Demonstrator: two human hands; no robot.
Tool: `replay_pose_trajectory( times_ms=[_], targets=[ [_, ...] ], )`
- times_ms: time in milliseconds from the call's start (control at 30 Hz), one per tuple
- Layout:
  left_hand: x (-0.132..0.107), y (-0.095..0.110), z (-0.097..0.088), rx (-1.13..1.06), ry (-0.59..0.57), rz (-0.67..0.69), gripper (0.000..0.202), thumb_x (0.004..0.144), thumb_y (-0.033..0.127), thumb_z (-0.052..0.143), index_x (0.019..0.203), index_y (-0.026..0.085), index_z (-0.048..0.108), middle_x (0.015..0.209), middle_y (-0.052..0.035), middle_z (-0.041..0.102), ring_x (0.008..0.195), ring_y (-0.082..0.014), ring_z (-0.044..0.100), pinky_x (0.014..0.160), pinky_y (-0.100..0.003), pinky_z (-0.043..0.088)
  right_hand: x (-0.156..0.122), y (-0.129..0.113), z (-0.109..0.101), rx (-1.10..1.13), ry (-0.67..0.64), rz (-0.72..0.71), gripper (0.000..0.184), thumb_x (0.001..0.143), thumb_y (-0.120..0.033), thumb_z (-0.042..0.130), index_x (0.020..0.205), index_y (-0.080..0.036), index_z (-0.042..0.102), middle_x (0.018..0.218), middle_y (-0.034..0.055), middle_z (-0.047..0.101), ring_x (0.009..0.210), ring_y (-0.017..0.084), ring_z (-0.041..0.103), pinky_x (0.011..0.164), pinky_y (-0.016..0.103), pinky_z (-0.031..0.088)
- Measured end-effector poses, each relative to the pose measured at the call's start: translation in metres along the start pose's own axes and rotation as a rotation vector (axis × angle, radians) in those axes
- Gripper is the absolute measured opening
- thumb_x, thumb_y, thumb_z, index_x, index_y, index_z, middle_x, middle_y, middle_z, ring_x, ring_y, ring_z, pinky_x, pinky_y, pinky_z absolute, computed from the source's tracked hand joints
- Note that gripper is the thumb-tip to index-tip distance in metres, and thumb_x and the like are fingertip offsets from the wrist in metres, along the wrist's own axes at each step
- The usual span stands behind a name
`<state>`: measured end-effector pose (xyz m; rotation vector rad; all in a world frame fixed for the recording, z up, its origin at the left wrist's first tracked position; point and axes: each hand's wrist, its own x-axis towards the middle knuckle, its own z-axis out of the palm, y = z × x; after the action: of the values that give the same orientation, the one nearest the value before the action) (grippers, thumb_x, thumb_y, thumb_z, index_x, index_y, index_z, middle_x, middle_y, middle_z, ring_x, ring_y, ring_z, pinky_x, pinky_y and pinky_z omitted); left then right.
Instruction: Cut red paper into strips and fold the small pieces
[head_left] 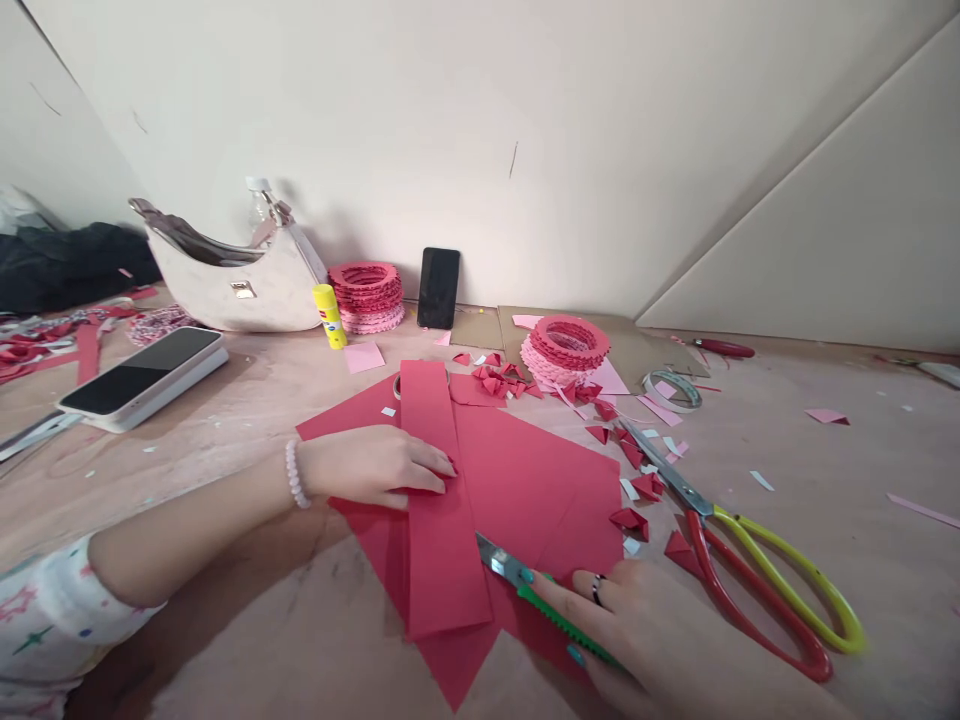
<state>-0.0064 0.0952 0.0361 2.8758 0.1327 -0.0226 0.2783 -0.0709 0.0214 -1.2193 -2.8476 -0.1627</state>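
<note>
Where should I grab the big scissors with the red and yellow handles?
Take the scissors by the handles, with your fingers in the red loop and the yellow loop, coming from the right side. The loops lie toward you at the lower right, while the pointy blades aim away, up by the paper scraps, so your fingers stay clear of the sharp end.

Matt red paper sheets (540, 490), green plastic cutter (566, 622), steel scissor blades (664, 468).

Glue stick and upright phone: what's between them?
A stack of paper rings, red over pink, stands between the glue stick and the phone in the head view.
</note>
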Motion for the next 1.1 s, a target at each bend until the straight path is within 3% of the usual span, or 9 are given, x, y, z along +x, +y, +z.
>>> replay_pose_trajectory(
  times_ms=[100,267,433,600,767,833,900,1000,1100],
  targets=[
    [0.001,-0.001,-0.006,0.069,0.072,-0.028,0.030,0.094,0.021,0.034,0.111,0.021,0.058,0.111,-0.0077,0.062,0.102,-0.0186,0.056,0.087,-0.029,0.040,0.001,-0.001,-0.005,-0.011,0.020,0.003,0.031,0.090,-0.033,0.034,0.114,-0.019,0.048,0.055,-0.0037,0.051,0.040,0.008,0.036,0.046,0.028,0.008],
    [0.018,0.008,-0.024,0.237,0.141,-0.067,0.028,0.094,0.024,0.034,0.094,0.018,0.062,0.081,-0.0080,0.065,0.077,-0.0186,0.058,0.077,-0.031,0.041,0.005,-0.003,-0.009,-0.037,0.047,0.004,0.029,0.089,-0.037,0.037,0.108,-0.020,0.051,0.053,-0.0042,0.050,0.040,0.008,0.037,0.046,0.028,0.009],
    [0.026,0.019,-0.040,0.134,0.093,0.023,0.027,0.091,0.037,0.042,0.088,0.020,0.062,0.080,-0.0065,0.066,0.073,-0.0180,0.059,0.072,-0.029,0.042,0.003,-0.003,-0.004,-0.073,0.073,-0.012,0.034,0.088,-0.033,0.039,0.119,-0.021,0.045,0.053,-0.0048,0.050,0.040,0.008,0.034,0.047,0.028,0.008],
    [0.015,0.024,-0.028,0.114,0.072,0.110,0.028,0.084,0.042,0.052,0.097,0.018,0.059,0.099,-0.0101,0.063,0.090,-0.0217,0.058,0.078,-0.030,0.042,-0.001,-0.002,-0.001,-0.079,0.038,-0.005,0.040,0.088,-0.030,0.037,0.126,-0.021,0.039,0.052,-0.0050,0.050,0.040,0.009,0.033,0.048,0.029,0.007],
    [-0.003,0.026,-0.012,0.255,0.064,-0.001,0.020,0.086,0.032,0.048,0.081,0.016,0.058,0.078,-0.0077,0.060,0.067,-0.0183,0.055,0.062,-0.030,0.041,0.000,-0.003,-0.003,-0.079,0.051,-0.018,0.040,0.087,-0.030,0.039,0.125,-0.019,0.040,0.053,-0.0050,0.050,0.040,0.008,0.033,0.048,0.030,0.006],
    [-0.007,0.027,-0.010,0.241,0.071,-0.025,0.018,0.087,0.029,0.047,0.086,0.016,0.059,0.084,-0.0078,0.062,0.074,-0.0187,0.057,0.069,-0.031,0.043,0.002,-0.004,-0.004,-0.081,0.072,-0.022,0.038,0.088,-0.030,0.038,0.123,-0.018,0.041,0.053,-0.0052,0.050,0.039,0.008,0.033,0.048,0.030,0.006],
    [-0.007,0.030,-0.007,0.200,0.113,-0.067,0.021,0.088,0.028,0.045,0.101,0.017,0.058,0.103,-0.0090,0.061,0.094,-0.0211,0.056,0.084,-0.033,0.041,0.003,-0.006,-0.005,-0.083,0.087,-0.017,0.035,0.088,-0.030,0.037,0.121,-0.017,0.042,0.052,-0.0054,0.049,0.039,0.008,0.033,0.048,0.030,0.006],
    [0.001,0.039,0.004,0.121,0.131,-0.180,0.044,0.088,0.034,0.045,0.128,0.016,0.044,0.133,-0.0115,0.045,0.122,-0.0253,0.040,0.102,-0.038,0.030,0.003,-0.008,-0.005,-0.085,0.073,-0.003,0.033,0.089,-0.028,0.035,0.120,-0.017,0.042,0.052,-0.0052,0.049,0.040,0.008,0.035,0.048,0.030,0.006],
    [0.009,0.048,0.019,0.044,0.053,-0.220,0.064,0.087,0.046,0.044,0.139,0.013,0.027,0.143,-0.0149,0.028,0.131,-0.0285,0.028,0.106,-0.042,0.023,0.003,-0.009,-0.005,-0.094,0.053,-0.001,0.034,0.088,-0.028,0.035,0.120,-0.018,0.041,0.054,-0.0045,0.050,0.040,0.009,0.035,0.048,0.030,0.006]
  ],
)
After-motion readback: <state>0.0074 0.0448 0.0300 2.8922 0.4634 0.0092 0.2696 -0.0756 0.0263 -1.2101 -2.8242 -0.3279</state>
